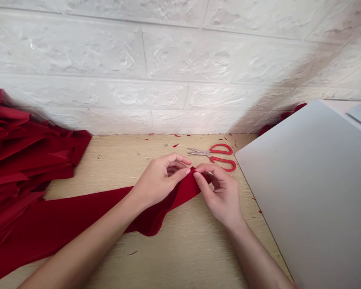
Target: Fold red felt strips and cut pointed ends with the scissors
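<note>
A long strip of dark red velvet fabric runs from the left across the table, its right end lifted and folded over. My right hand pinches the tip of that end between thumb and index finger. Close beside it, my left hand has its fingers curled and its thumb on the same folded edge; the fingers behind the cloth are partly hidden. Just beyond the hands lie scissors with red handles, their blades slightly apart and pointing left.
A large heap of red fabric fills the left side. On the right stands a big white panel or box, with some red material behind it. Small red scraps dot the wooden table. A white brick-patterned wall closes off the back.
</note>
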Motion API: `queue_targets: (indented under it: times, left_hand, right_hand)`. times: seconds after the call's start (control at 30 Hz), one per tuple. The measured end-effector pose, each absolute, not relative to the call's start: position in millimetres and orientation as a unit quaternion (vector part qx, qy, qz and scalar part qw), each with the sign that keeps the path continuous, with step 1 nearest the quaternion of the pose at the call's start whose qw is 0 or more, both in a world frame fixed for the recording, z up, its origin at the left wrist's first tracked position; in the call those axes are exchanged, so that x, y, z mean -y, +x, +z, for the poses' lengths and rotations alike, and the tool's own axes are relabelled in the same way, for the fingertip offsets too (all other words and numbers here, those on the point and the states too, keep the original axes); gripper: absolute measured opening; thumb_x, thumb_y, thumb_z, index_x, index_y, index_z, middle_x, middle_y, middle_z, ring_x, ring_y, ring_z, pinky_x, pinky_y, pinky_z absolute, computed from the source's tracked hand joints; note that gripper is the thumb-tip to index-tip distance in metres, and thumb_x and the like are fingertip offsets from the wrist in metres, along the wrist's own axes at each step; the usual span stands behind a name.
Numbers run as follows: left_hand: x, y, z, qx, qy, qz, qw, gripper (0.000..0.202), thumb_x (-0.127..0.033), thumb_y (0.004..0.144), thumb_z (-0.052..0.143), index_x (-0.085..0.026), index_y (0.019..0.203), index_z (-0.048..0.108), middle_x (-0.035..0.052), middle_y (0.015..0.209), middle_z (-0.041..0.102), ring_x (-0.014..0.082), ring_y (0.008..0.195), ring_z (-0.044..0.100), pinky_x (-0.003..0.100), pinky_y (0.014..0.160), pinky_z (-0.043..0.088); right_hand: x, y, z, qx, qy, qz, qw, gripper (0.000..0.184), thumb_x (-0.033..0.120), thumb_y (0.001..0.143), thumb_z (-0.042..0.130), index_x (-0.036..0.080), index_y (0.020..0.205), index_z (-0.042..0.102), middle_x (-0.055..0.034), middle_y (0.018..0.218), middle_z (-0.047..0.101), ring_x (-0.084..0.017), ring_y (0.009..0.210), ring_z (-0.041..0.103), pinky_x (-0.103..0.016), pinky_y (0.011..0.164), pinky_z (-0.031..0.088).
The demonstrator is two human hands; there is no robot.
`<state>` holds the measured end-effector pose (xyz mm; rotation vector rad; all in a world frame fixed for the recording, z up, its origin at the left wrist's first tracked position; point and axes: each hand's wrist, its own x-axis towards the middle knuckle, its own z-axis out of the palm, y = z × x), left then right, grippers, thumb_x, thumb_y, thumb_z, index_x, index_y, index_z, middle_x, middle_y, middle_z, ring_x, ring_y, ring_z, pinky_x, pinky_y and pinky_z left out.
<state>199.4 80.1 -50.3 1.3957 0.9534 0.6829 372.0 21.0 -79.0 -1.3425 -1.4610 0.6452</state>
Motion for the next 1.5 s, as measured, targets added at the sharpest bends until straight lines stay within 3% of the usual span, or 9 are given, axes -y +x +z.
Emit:
queue_targets:
  times: [0.2, 0.5, 1.33, 1.5]
  left_hand:
    - [-81.0, 199.1, -51.5, -0.427, 0.597, 0.291, 0.614, 0.014, -0.025, 0.088, 0.066, -0.020, 0.101, 0.068, -0.0008, 0.089, 0.076, 0.0117, 0.083, 0.070, 0.023, 0.078, 0.053]
    - [-78.1, 199.8, -58.3, -0.421, 0.675, 0.292, 0.532, 0.013, -0.021, 0.090, 0.061, -0.022, 0.102, 0.066, -0.0016, 0.093, 0.077, 0.0134, 0.087, 0.072, 0.027, 0.079, 0.054]
    - [-72.7, 201.1, -54.9, -0.389, 0.726, 0.285, 0.491, 0.013, -0.017, 0.094, 0.052, -0.024, 0.104, 0.057, -0.0023, 0.097, 0.078, 0.0120, 0.089, 0.072, 0.024, 0.077, 0.055]
    - [-71.8, 201.1, -53.6, -0.391, 0.733, 0.281, 0.480, 0.013, -0.018, 0.094, 0.052, -0.024, 0.104, 0.058, -0.0015, 0.098, 0.078, 0.0136, 0.092, 0.073, 0.028, 0.084, 0.055]
  right_hand:
    - [-21.7, 369.4, -77.5, 0.612, -0.562, 0.267, 0.489, 0.005, 0.025, 0.094, 0.063, 0.022, 0.093, 0.067, -0.0013, 0.090, 0.070, -0.014, 0.080, 0.066, -0.027, 0.076, 0.053]
    - [-23.0, 369.7, -76.7, 0.601, -0.599, 0.284, 0.446, 0.010, 0.028, 0.093, 0.063, 0.020, 0.090, 0.068, -0.0010, 0.084, 0.071, -0.012, 0.068, 0.063, -0.022, 0.058, 0.050]
    - [-24.6, 368.0, -67.5, 0.555, -0.624, 0.367, 0.410, 0.017, 0.034, 0.086, 0.061, 0.018, 0.084, 0.066, -0.0024, 0.075, 0.068, -0.013, 0.059, 0.058, -0.020, 0.046, 0.040]
    - [-23.8, 368.2, -70.9, 0.552, -0.631, 0.358, 0.410, 0.017, 0.034, 0.086, 0.061, 0.019, 0.083, 0.066, -0.0017, 0.073, 0.066, -0.013, 0.059, 0.056, -0.020, 0.046, 0.040]
